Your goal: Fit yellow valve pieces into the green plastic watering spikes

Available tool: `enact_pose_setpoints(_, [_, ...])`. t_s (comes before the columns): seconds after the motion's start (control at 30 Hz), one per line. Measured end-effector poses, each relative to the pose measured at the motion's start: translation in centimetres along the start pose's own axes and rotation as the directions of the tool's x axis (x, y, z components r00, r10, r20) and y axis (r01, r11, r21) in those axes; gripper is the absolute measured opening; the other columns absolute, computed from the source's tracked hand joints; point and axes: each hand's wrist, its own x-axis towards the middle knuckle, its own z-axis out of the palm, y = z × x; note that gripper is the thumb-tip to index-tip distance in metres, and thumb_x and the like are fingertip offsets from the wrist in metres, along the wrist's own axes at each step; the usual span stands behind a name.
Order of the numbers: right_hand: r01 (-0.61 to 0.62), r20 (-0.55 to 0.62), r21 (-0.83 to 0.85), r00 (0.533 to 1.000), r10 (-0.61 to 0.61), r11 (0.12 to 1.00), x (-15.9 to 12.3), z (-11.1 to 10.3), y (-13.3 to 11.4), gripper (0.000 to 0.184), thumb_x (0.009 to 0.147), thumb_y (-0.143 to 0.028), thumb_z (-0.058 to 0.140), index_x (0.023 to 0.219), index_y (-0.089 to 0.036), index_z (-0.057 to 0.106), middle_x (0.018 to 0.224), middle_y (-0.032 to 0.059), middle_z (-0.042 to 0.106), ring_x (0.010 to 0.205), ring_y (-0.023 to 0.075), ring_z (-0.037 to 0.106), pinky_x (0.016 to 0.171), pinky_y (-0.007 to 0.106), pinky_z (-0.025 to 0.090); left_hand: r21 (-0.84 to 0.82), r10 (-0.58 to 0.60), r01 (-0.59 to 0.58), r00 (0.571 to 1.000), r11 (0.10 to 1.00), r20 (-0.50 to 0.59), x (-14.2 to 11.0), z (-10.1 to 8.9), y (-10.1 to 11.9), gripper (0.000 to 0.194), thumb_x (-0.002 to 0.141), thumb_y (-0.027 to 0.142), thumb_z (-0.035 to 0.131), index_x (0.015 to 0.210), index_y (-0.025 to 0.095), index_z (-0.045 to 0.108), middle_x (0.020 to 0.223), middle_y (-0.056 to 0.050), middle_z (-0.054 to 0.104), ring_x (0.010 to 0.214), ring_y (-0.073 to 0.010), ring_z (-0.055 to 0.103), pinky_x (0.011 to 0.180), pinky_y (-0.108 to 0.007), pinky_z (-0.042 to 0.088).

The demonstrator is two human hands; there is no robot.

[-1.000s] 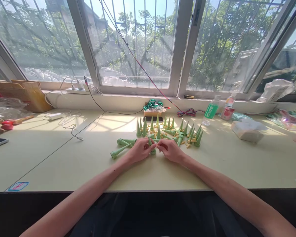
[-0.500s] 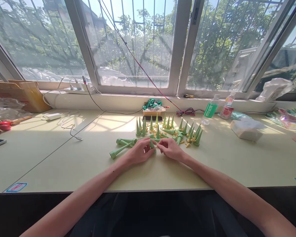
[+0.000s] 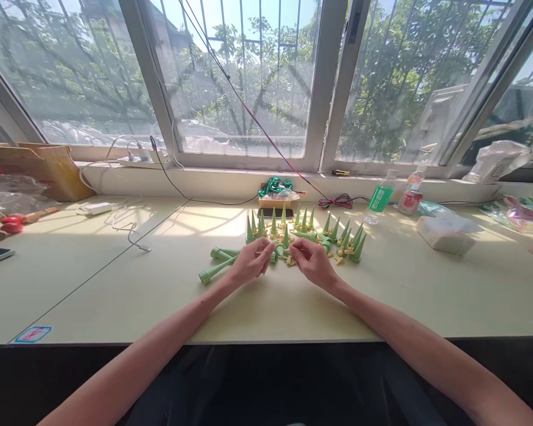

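My left hand (image 3: 252, 261) is closed, thumb and index finger together at a green cone-shaped watering spike (image 3: 279, 250). The spike is tilted and partly hidden by the fingertips. Just to its right, my right hand (image 3: 311, 260) pinches thumb against forefinger; whatever lies between them is too small to make out. Small yellow valves (image 3: 289, 260) lie on the table between the hands. Behind them, several green spikes (image 3: 274, 222) stand point up with yellow valves around their bases. Longer green spikes (image 3: 213, 272) lie on their sides left of my left hand.
A dark phone (image 3: 275, 213) lies behind the spikes, before a small box (image 3: 276, 202) of green material. Back right are a green-labelled bottle (image 3: 379, 198), a can (image 3: 410, 202) and a white tissue pack (image 3: 446, 234). A white cable (image 3: 131, 236) crosses the table's left side.
Both hands have lifted slightly and drawn apart. The spike that stood upright in my left fingers is now tilted, and my right hand has moved up and right away from it.
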Motion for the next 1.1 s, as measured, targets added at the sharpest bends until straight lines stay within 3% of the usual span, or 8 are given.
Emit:
enact_pose_setpoints(0.13, [0.003, 0.018, 0.035, 1.0, -0.004, 0.999, -0.1, 0.0, 0.1, 0.027, 0.093, -0.043, 0.055, 0.082, -0.019, 0.057, 0.065, -0.0018, 0.05, 0.052, 0.0097, 0.045, 0.045, 0.022, 0.035, 0.004, -0.085, 0.085, 0.989, 0.996, 0.12, -0.1, -0.1, 0.3, 0.053, 0.092, 0.059, 0.049, 0.063, 0.015, 0.049, 0.052, 0.002, 0.053, 0.039, -0.0054, 0.046, 0.039, -0.016, 0.033])
enact_pose_setpoints(0.3, [0.001, 0.011, 0.053, 1.0, -0.002, 0.999, -0.2, 0.1, 0.1, 0.027, 0.093, -0.045, 0.054, 0.084, -0.019, 0.056, 0.067, -0.0009, 0.052, 0.051, 0.0095, 0.046, 0.045, 0.022, 0.036, -0.05, -0.197, 0.212, 0.957, 0.976, 0.212, -0.2, -0.3, 1.0, 0.059, 0.09, 0.065, 0.048, 0.064, 0.013, 0.058, 0.046, 0.001, 0.05, 0.035, -0.0056, 0.039, 0.035, -0.018, 0.024])
enact_pose_setpoints(0.47, [-0.029, 0.03, 0.058, 0.999, 0.027, 0.998, -0.2, 0.2, 0.2, 0.029, 0.092, -0.048, 0.055, 0.085, -0.02, 0.056, 0.069, 0.0005, 0.056, 0.052, 0.0107, 0.049, 0.044, 0.022, 0.036, -0.107, -0.182, 0.221, 0.939, 0.969, 0.292, -0.3, -0.5, 0.5, 0.056, 0.089, 0.064, 0.05, 0.071, 0.013, 0.062, 0.042, 0.003, 0.046, 0.032, -0.0046, 0.033, 0.034, -0.017, 0.02])
enact_pose_setpoints(0.63, [-0.04, 0.057, 0.044, 0.998, 0.038, 0.998, -0.3, 0.3, 0.6, 0.03, 0.091, -0.048, 0.055, 0.083, -0.019, 0.055, 0.066, -0.0001, 0.057, 0.05, 0.01, 0.048, 0.045, 0.022, 0.036, -0.074, -0.143, 0.161, 0.969, 0.984, 0.203, -0.5, -0.5, 0.1, 0.047, 0.087, 0.058, 0.059, 0.071, 0.014, 0.057, 0.042, 0.006, 0.044, 0.032, -0.0046, 0.035, 0.034, -0.016, 0.02])
enact_pose_setpoints(0.8, [-0.026, 0.097, 0.007, 0.995, 0.025, 1.0, -0.3, 0.3, 0.7, 0.029, 0.092, -0.041, 0.054, 0.075, -0.018, 0.055, 0.059, -0.001, 0.055, 0.05, 0.0098, 0.047, 0.048, 0.022, 0.036, -0.04, -0.032, 0.034, 0.998, 0.999, 0.058, -0.5, -0.2, 0.0, 0.038, 0.079, 0.048, 0.072, 0.074, 0.015, 0.054, 0.049, 0.007, 0.046, 0.039, -0.0049, 0.04, 0.037, -0.016, 0.027])
enact_pose_setpoints(1.1, [-0.197, 0.176, 0.168, 0.97, 0.167, 0.966, -0.1, 0.1, -0.1, 0.034, 0.088, -0.048, 0.057, 0.072, -0.018, 0.054, 0.049, -0.0056, 0.045, 0.039, 0.0076, 0.038, 0.038, 0.022, 0.031, 0.171, 0.185, -0.174, 0.981, 0.97, -0.053, -0.6, 0.2, -0.3, 0.034, 0.079, 0.044, 0.074, 0.086, 0.014, 0.061, 0.064, 0.002, 0.059, 0.055, -0.0094, 0.053, 0.053, -0.021, 0.05])
